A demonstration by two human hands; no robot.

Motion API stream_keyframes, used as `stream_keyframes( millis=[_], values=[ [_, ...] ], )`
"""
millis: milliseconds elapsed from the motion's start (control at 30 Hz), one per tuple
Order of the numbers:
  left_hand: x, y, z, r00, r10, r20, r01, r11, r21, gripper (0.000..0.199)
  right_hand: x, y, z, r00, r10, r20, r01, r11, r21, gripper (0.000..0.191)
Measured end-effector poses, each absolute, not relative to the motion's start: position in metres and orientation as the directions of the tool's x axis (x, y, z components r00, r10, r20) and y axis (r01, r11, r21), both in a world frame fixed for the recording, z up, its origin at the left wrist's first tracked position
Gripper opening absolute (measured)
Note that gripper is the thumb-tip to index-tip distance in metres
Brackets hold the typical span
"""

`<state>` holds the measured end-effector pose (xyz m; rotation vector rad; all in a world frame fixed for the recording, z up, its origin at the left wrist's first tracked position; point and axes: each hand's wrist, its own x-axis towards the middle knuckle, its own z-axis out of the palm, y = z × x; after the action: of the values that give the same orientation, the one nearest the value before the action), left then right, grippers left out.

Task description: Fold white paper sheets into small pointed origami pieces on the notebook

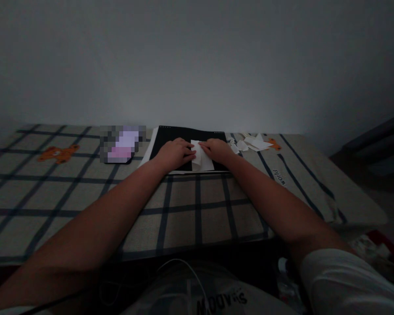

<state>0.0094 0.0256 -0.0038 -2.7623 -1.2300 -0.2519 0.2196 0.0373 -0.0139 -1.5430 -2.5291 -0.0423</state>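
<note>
A small white paper (204,162) with a folded flap lies on a black pad (174,133) with white sheets under it. At its left edge, my left hand (176,154) has its fingers together on the paper. My right hand (218,151) presses its fingertips on the upper right part of the same paper. The fingertips of both hands are close to each other but apart. Several white folded pieces and scraps (256,142) lie right of the pad.
A phone (123,146), blurred out, lies left of the pad on the checked tablecloth (197,192). A grey wall (197,65) stands behind the table. Below the front edge are a white cable (187,264) and a plastic bottle (287,284).
</note>
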Motion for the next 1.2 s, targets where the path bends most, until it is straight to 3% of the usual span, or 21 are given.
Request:
stream_keyframes(
  millis=[433,833,1200],
  values=[
    [0.01,0.023,-0.001,0.653,0.733,0.192,0.751,-0.659,-0.037,0.034,0.22,0.041,-0.015,-0.449,0.882,0.14,0.882,0.463,-0.09,0.048],
    [0.001,0.02,0.008,0.676,0.73,0.102,0.728,-0.682,0.064,0.047,0.234,0.033,-0.008,-0.568,0.817,0.096,0.809,0.576,-0.116,0.061],
    [-0.007,0.026,0.007,0.732,0.679,0.058,0.675,-0.734,0.078,0.057,0.229,0.025,-0.003,-0.539,0.84,0.055,0.837,0.542,-0.072,0.078]
  ],
)
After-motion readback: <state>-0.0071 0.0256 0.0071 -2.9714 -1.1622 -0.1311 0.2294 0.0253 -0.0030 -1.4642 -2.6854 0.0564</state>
